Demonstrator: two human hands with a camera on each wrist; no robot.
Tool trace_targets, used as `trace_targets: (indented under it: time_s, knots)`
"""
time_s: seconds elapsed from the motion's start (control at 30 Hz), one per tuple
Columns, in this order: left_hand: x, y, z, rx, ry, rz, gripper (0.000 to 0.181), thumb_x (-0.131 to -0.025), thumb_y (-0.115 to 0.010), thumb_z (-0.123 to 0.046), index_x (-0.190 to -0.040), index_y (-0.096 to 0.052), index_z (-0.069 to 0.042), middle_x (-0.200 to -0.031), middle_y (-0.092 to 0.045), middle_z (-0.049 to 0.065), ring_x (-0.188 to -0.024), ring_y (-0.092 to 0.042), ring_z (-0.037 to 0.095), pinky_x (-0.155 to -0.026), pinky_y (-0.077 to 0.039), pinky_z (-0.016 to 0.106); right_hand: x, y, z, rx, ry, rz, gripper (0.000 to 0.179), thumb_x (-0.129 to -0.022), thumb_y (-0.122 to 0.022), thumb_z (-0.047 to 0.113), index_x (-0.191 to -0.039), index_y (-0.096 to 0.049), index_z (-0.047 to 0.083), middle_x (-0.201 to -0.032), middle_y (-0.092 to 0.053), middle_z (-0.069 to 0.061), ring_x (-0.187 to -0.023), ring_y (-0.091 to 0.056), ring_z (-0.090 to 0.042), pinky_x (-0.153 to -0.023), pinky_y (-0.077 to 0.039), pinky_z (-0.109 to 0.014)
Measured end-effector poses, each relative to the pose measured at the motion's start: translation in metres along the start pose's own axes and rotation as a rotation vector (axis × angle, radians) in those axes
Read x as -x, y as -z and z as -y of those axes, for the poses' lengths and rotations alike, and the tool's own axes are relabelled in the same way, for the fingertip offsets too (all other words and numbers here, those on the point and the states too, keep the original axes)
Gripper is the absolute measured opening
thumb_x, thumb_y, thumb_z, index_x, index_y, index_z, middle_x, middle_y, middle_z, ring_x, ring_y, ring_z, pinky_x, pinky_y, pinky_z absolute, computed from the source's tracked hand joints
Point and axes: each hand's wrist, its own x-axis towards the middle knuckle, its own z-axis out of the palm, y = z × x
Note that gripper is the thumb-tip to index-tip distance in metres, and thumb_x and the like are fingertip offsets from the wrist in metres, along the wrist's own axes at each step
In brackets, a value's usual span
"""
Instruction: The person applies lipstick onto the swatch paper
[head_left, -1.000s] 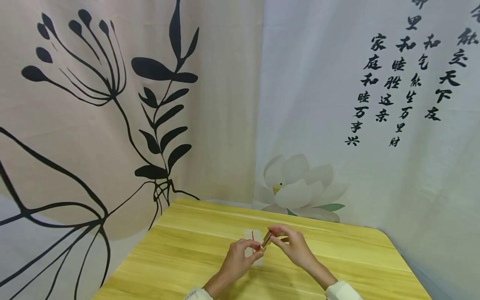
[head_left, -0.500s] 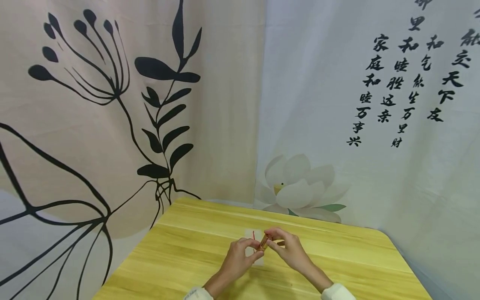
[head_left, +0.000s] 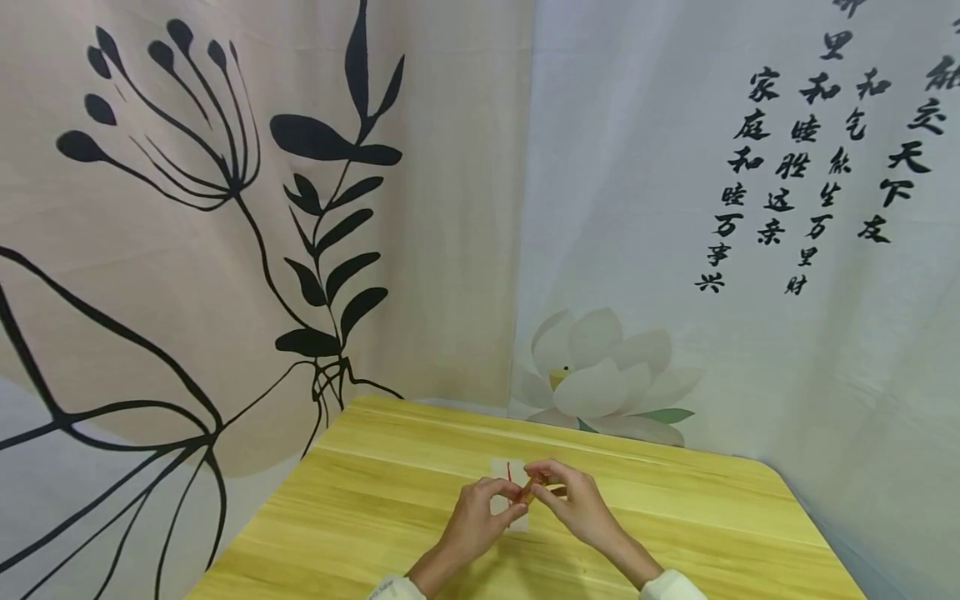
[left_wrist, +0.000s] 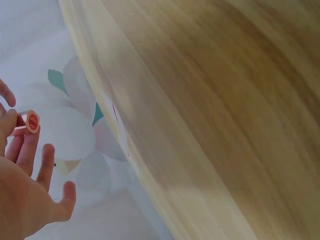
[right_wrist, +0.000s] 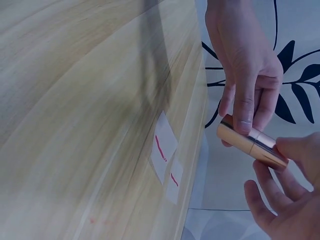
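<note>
A rose-gold lipstick tube (right_wrist: 235,137) is held in the air between both hands. My left hand (head_left: 472,521) pinches one end with thumb and fingers. From the other side, my right hand (head_left: 581,504) pinches the opposite end. In the right wrist view the two metal parts meet at a seam, and no lipstick bullet shows. The left wrist view shows a red disc on the tube's end (left_wrist: 33,122), near the fingers of my left hand (left_wrist: 25,195). Beneath the hands, white paper (head_left: 519,523) with a red stroke (head_left: 508,472) lies on the table.
The wood-grain table (head_left: 360,517) has rounded far corners. In the right wrist view, two paper pieces (right_wrist: 167,142) bear red strokes, and faint reddish specks mark the wood. A printed curtain (head_left: 450,208) hangs behind the table.
My right hand has moved left and slightly down toward my left hand, and the tube's two parts have come together. My left hand has stayed nearly still.
</note>
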Motion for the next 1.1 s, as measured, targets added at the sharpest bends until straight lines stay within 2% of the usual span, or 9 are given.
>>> trace_targets:
  time_s: [0.27, 0.4, 0.47, 0.6, 0.7, 0.8, 0.97, 1.1]
  knots:
    - [-0.002, -0.002, -0.001, -0.023, 0.037, 0.071, 0.023, -0.092, -0.080, -0.036, -0.110, -0.076, -0.022, -0.098, -0.073, -0.017, -0.100, -0.066, 0.007, -0.092, -0.055, 0.046, 0.006, -0.001, 0.001, -0.022, 0.040, 0.020, 0.029, -0.096, -0.072, 0.002, -0.123, -0.069, 0.013, -0.104, -0.072, -0.005, -0.095, -0.070, -0.021, -0.078, -0.060, -0.032]
    - [-0.003, -0.004, -0.002, -0.026, 0.035, 0.109, 0.017, -0.091, -0.082, -0.034, -0.103, -0.077, -0.025, -0.094, -0.072, -0.020, -0.096, -0.064, 0.006, -0.091, -0.053, 0.042, 0.008, -0.004, 0.000, -0.025, 0.061, 0.039, 0.028, -0.097, -0.072, 0.004, -0.124, -0.069, 0.009, -0.104, -0.072, -0.005, -0.093, -0.069, -0.019, -0.077, -0.060, -0.031]
    - [-0.003, -0.003, -0.002, -0.033, 0.028, 0.127, 0.014, -0.090, -0.082, -0.033, -0.101, -0.077, -0.025, -0.094, -0.072, -0.021, -0.097, -0.064, 0.005, -0.093, -0.053, 0.044, 0.010, -0.005, -0.001, -0.025, 0.070, 0.048, 0.028, -0.097, -0.072, 0.006, -0.125, -0.069, 0.009, -0.107, -0.073, -0.005, -0.094, -0.069, -0.019, -0.077, -0.060, -0.031]
    - [-0.003, 0.004, 0.000, -0.039, 0.042, 0.151, 0.016, -0.091, -0.082, -0.031, -0.104, -0.078, -0.023, -0.095, -0.073, -0.019, -0.103, -0.065, 0.011, -0.098, -0.050, 0.057, 0.013, -0.003, -0.003, 0.004, 0.076, 0.071, 0.032, -0.098, -0.072, 0.008, -0.130, -0.066, 0.010, -0.121, -0.072, -0.006, -0.103, -0.069, -0.027, -0.081, -0.060, -0.035]
    - [-0.004, 0.016, 0.010, -0.017, 0.093, 0.153, 0.020, -0.092, -0.080, -0.032, -0.107, -0.077, -0.019, -0.096, -0.073, -0.016, -0.107, -0.066, 0.018, -0.101, -0.048, 0.063, 0.018, 0.000, -0.006, 0.036, 0.061, 0.088, 0.034, -0.099, -0.072, 0.013, -0.132, -0.065, 0.011, -0.130, -0.069, -0.006, -0.109, -0.067, -0.029, -0.082, -0.060, -0.038]
    - [-0.006, 0.032, 0.028, -0.010, 0.140, 0.139, 0.019, -0.095, -0.078, -0.032, -0.105, -0.074, -0.016, -0.098, -0.072, -0.012, -0.109, -0.066, 0.025, -0.102, -0.047, 0.064, 0.025, 0.004, -0.012, 0.030, 0.032, 0.109, 0.033, -0.101, -0.071, 0.020, -0.132, -0.065, 0.012, -0.132, -0.068, -0.008, -0.111, -0.067, -0.029, -0.082, -0.060, -0.040]
    - [-0.008, 0.057, 0.059, -0.092, 0.210, 0.084, 0.013, -0.095, -0.077, -0.028, -0.100, -0.073, -0.016, -0.106, -0.071, -0.002, -0.116, -0.062, 0.035, -0.101, -0.047, 0.065, 0.037, 0.012, -0.023, 0.002, -0.028, 0.145, 0.033, -0.101, -0.070, 0.027, -0.131, -0.065, 0.016, -0.132, -0.068, -0.010, -0.111, -0.067, -0.029, -0.080, -0.058, -0.034]
    - [-0.006, 0.068, 0.074, -0.121, 0.254, 0.073, 0.008, -0.095, -0.078, -0.021, -0.098, -0.073, -0.016, -0.106, -0.071, 0.001, -0.111, -0.064, 0.034, -0.093, -0.053, 0.059, 0.046, 0.016, -0.032, -0.021, -0.082, 0.180, 0.033, -0.102, -0.069, 0.029, -0.132, -0.066, 0.018, -0.133, -0.068, -0.010, -0.113, -0.066, -0.036, -0.080, -0.057, -0.034]
